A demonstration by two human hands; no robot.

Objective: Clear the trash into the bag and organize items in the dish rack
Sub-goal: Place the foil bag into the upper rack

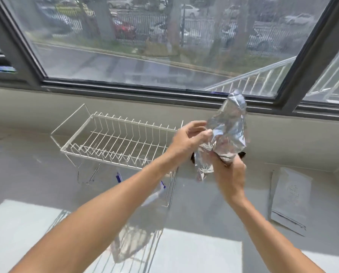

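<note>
Both my hands hold a crumpled silver foil bag (228,133) in the air, to the right of the dish rack. My left hand (186,139) pinches the bag's left edge with thumb and fingers. My right hand (228,177) grips its lower part from below, with something dark showing at the grip. The white wire dish rack (113,140) stands on the grey counter and holds no dishes. A clear plastic bag (137,231) with blue marks lies in front of the rack, partly under my left forearm.
A flat grey pouch (290,200) lies on the counter at the right. A wide window with a dark frame (145,89) runs behind the rack above the ledge. Bright sunlit patches (194,251) cover the near counter.
</note>
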